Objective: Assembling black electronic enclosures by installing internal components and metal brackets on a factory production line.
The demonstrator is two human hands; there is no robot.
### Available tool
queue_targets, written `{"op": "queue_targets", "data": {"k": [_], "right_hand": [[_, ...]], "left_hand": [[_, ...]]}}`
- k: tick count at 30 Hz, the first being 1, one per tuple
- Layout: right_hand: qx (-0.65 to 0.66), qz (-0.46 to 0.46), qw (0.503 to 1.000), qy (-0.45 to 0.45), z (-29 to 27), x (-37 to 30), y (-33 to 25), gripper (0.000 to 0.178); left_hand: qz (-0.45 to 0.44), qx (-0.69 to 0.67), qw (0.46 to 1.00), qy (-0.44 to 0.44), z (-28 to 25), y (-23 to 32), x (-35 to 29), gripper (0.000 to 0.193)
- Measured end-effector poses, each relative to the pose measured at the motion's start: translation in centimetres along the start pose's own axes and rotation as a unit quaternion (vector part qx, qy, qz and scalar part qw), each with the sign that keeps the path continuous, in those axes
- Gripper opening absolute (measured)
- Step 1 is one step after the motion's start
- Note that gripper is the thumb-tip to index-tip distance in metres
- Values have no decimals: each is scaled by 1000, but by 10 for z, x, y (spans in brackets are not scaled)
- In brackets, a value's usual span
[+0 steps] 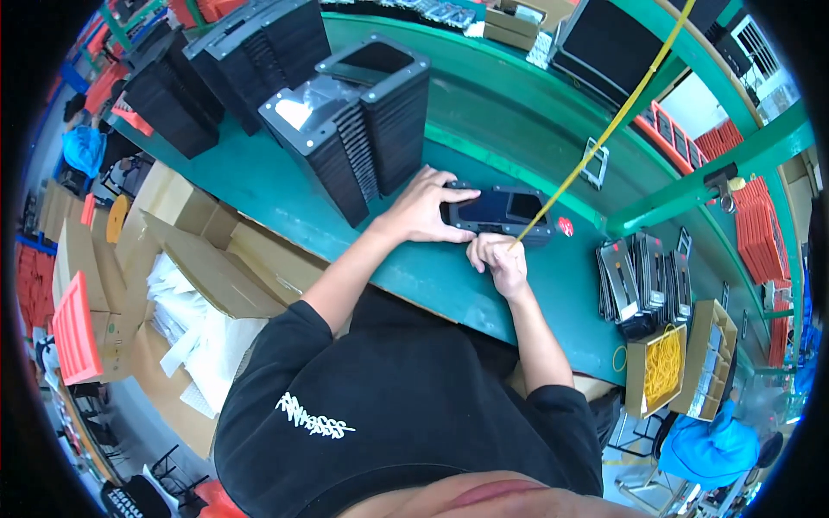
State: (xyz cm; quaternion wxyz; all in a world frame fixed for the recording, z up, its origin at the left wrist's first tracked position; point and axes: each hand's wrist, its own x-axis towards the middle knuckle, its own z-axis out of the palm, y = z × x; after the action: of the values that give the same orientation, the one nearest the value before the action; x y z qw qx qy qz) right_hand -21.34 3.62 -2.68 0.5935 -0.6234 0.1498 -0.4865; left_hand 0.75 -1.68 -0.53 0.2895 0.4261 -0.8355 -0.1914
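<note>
An open carton (203,263) sits off the worktop's (414,278) near edge. Black stacks (401,125) crowd its left end. The left hand (423,207) clamps a black device (490,207) by the far edge, mid-length. The right hand (503,259), fingers curled, meets its near side, grip unclear. Panels (620,281) lie toward the right end.

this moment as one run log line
left hand: gripping black-framed panel | right hand: at panel's near edge, grip unclear | yellow cord: meets right hand | beyond: stacked black frames
</note>
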Motion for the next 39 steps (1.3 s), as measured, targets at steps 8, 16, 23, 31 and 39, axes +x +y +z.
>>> {"op": "queue_targets", "data": {"k": [8, 16, 23, 31, 39], "right_hand": [[131, 20, 984, 117, 2, -8, 3, 57], [122, 153, 963, 184, 12, -24, 3, 53], [-194, 49, 973, 113, 22, -31, 21, 48], [-217, 24, 971, 96, 24, -31, 19, 46], [-237, 33, 968, 75, 32, -28, 13, 44]], "left_hand": [[-8, 9, 1000, -11, -3, 4, -1, 73], [60, 98, 992, 44, 7, 10, -17, 72], [15, -90, 994, 55, -31, 43, 16, 67], [163, 216, 931, 245, -152, 116, 0, 62], [-117, 296, 873, 370, -197, 73, -49, 62]]}}
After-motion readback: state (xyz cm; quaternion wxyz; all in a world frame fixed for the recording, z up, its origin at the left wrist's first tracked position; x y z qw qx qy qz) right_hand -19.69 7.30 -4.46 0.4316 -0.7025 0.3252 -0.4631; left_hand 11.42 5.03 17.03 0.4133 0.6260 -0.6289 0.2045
